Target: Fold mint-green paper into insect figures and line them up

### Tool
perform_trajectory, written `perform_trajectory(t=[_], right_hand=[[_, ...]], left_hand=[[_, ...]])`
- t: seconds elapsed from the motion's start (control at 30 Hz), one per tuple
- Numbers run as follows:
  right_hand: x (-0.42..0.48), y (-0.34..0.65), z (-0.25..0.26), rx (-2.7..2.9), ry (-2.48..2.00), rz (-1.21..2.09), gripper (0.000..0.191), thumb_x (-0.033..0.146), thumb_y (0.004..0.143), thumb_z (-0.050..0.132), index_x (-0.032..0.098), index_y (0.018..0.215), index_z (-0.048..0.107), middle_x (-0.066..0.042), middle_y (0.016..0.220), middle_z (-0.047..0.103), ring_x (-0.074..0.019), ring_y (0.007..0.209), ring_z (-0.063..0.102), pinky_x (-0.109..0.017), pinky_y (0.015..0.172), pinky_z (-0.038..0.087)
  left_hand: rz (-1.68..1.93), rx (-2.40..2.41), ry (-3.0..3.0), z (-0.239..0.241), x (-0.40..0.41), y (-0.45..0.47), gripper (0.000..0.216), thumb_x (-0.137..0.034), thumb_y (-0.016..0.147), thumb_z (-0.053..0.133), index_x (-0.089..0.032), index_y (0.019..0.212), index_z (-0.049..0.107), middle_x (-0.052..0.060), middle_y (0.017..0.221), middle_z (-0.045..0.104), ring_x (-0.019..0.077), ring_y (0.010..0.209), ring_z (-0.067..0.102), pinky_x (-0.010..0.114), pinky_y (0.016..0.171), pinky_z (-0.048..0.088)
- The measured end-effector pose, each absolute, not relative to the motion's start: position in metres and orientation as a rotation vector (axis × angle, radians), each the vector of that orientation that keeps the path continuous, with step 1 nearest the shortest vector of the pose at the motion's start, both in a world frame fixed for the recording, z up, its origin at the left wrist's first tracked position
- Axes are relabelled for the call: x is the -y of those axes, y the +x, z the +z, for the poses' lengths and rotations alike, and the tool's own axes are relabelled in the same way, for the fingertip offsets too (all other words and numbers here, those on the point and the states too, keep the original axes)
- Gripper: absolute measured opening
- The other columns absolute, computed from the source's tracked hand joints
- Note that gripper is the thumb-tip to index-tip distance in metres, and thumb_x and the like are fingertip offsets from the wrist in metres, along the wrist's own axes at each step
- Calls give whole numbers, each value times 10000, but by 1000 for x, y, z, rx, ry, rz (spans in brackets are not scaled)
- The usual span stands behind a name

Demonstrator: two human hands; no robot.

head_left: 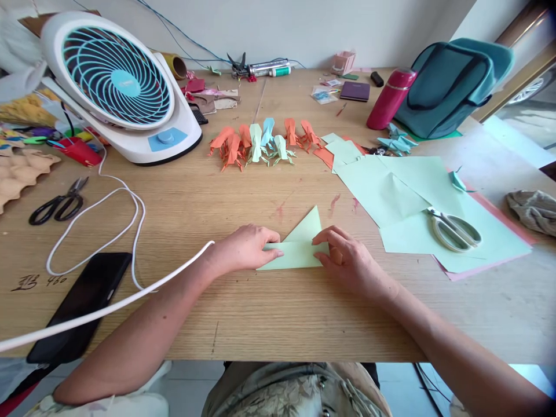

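A light green sheet of paper, partly folded, lies on the wooden table in front of me, with a triangular flap pointing up and away. My left hand pinches its left end, the thumb on top of the paper. At the right end my right hand has its thumb and curled fingers on the paper. Some of the fingertips are hidden behind it. Beyond the hands stand several folded paper figures in orange, green and blue, among them a pale green figure.
Green paper sheets with white-handled scissors lie to the right, near a pink bottle and a teal bag. On the left are a fan, black scissors and a phone. A white cable crosses my left forearm.
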State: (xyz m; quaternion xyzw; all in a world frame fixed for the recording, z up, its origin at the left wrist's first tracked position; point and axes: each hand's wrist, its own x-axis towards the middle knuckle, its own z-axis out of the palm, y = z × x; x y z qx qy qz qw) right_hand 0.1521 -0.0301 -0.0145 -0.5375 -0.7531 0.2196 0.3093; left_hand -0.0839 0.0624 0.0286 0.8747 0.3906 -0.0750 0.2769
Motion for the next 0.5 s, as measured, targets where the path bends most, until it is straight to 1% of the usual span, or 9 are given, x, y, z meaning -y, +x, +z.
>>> perform_trajectory(t=[0.03, 0.1, 0.13, 0.2, 0.27, 0.33, 0.5], right_hand=[[30, 152, -16, 2002, -1397, 542, 121, 173, 910, 558, 230, 1006, 602, -66, 1051, 640, -152, 683, 615, -297, 651, 518], [30, 153, -17, 2032, -1359, 444, 108, 161, 919, 556, 228, 980, 613, -99, 1161, 604, -205, 864, 637, -347, 761, 530], [30, 153, -17, 2048, -1337, 384, 110, 158, 925, 553, 228, 981, 618, -111, 1187, 594, -232, 944, 625, -378, 809, 525], [31, 155, -17, 2089, -1288, 269, 127, 151, 936, 548, 228, 1000, 626, -125, 1212, 587, -266, 1031, 592, -434, 869, 502], [33, 158, -16, 2141, -1251, 181, 144, 143, 936, 553, 231, 1019, 633, -126, 1228, 596, -278, 1041, 579, -456, 872, 484], [35, 160, -16, 2205, -1223, 107, 155, 138, 931, 565, 232, 1027, 641, -116, 1215, 622, -274, 1014, 581, -447, 841, 465], [38, 160, -17, 2380, -1121, -5, 222, 102, 926, 542, 219, 1087, 640, -85, 1117, 695, -232, 912, 600, -414, 793, 413]], left_hand=[[-199, -1058, 2352, 28, -63, -84, 283, -394, 854, 555, -202, 649, 522, -50, 541, 507, 117, 512, 423, 242, 530, 250], [-187, -1081, 2365, 26, -62, -83, 274, -394, 851, 547, -204, 655, 528, -44, 548, 511, 122, 517, 425, 247, 532, 247], [-180, -1094, 2371, 25, -62, -83, 269, -390, 852, 541, -206, 656, 529, -41, 550, 513, 125, 519, 429, 250, 533, 246], [-175, -1116, 2378, 24, -62, -83, 260, -378, 855, 532, -208, 659, 530, -37, 554, 521, 130, 523, 439, 253, 534, 248], [-178, -1130, 2375, 23, -61, -83, 250, -368, 859, 524, -209, 667, 538, -35, 560, 533, 133, 527, 452, 255, 535, 253], [-180, -1137, 2365, 22, -62, -83, 244, -371, 862, 520, -211, 682, 554, -33, 570, 547, 136, 531, 466, 255, 537, 260], [-160, -1151, 2371, 19, -60, -84, 231, -376, 861, 528, -213, 706, 578, -27, 601, 581, 141, 557, 508, 256, 550, 271]])
